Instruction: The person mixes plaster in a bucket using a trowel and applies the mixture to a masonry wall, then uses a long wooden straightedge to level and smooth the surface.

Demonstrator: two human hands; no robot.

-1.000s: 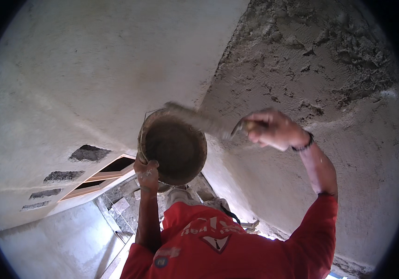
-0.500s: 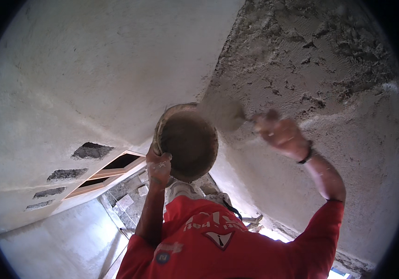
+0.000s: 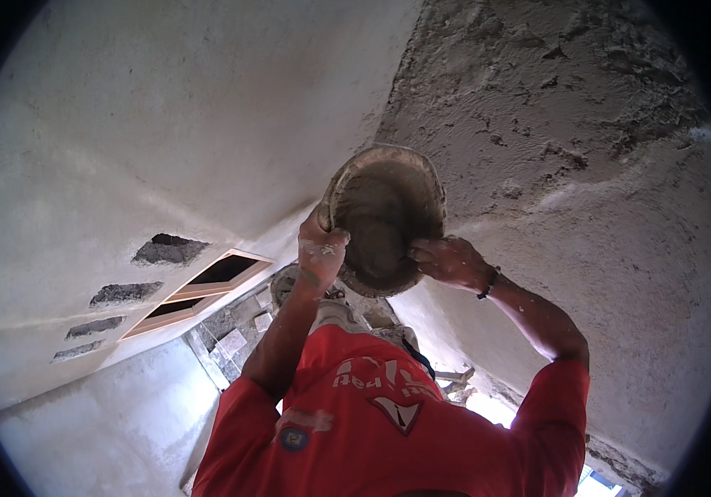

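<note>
My left hand grips the near left rim of a round, mortar-crusted bucket, thumb over the edge. The bucket is tilted so that its inside shows, with grey wet mortar in it. At the right side of the rim, my right hand is closed around a trowel's handle, mostly hidden by the fingers. The trowel's blade is down inside the bucket and hard to tell from the mortar.
Rough, freshly mortared wall rises at the far right, meeting a smoother plastered wall on the left. That left wall has several dark recesses and a wood-framed opening. Loose tiles lie on the floor below.
My right hand has come left and down from the wall, bringing the trowel into the bucket. The bucket and my left hand have shifted right and slightly up.
</note>
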